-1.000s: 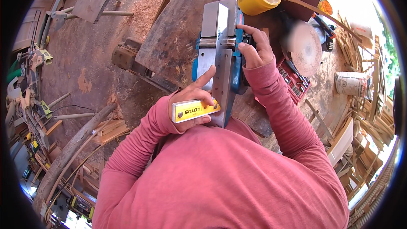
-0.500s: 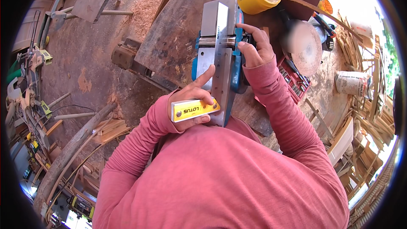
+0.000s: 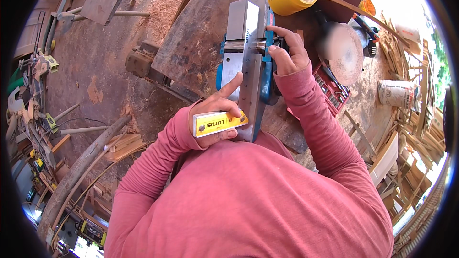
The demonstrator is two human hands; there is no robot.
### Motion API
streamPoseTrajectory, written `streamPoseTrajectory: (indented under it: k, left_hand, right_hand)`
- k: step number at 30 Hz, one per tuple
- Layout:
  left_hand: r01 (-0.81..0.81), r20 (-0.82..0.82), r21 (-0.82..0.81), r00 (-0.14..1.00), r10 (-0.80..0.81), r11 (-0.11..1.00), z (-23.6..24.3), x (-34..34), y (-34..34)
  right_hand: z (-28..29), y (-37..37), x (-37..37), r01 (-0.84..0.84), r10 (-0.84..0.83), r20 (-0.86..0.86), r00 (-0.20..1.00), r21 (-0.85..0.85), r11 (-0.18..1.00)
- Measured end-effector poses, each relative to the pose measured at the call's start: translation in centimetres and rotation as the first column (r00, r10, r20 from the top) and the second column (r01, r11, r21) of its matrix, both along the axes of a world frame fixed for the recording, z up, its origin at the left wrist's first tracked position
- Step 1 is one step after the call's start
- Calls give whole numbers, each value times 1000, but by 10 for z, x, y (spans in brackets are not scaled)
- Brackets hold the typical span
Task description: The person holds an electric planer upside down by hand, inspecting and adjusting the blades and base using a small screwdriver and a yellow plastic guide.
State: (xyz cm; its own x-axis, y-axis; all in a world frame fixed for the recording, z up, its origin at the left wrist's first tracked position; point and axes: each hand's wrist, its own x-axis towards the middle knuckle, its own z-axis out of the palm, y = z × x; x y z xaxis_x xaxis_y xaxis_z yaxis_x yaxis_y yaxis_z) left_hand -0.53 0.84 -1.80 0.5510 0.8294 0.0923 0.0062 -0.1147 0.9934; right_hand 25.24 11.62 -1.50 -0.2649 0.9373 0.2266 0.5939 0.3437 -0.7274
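A teal electric planer (image 3: 231, 69) lies with its metal sole facing up, pointing away from my body. A try square (image 3: 219, 123) has its steel blade laid lengthwise on that sole, across the cutter slot. My left hand (image 3: 215, 110) is closed around the square's yellow handle at the near end, index finger reaching forward onto the sole. My right hand (image 3: 288, 52) grips the planer's right side beside the cutter slot, fingertips on the teal body and thumb hidden or unclear.
A worn wooden board (image 3: 181, 43) lies under the planer's left. Behind right are a yellow tub (image 3: 286, 0) with a stick across it, a pale disc (image 3: 346, 55) and a red socket case (image 3: 329, 91). Wood offcuts (image 3: 119, 145), poles and tools crowd both sides.
The planer's far end and the square have shifted very slightly away from my body. Both hands keep nearly the same hold and position.
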Motion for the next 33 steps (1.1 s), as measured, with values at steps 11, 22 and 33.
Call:
streamPoseTrajectory:
  k: [11,22,33]
  left_hand:
    - [-7,-19,-26,1000,7,1000,4,2,2]
    - [50,-27,-16,998,-51,999,8,-1,5]
    - [62,-38,-19,997,-63,998,8,-1,6]
  right_hand:
    - [-1,-1,-1,19,-19,-15,1000,-22,1000]
    - [-5,0,0,31,-33,-36,999,-44,999]
    - [0,0,-3,61,-72,-95,993,-113,992]
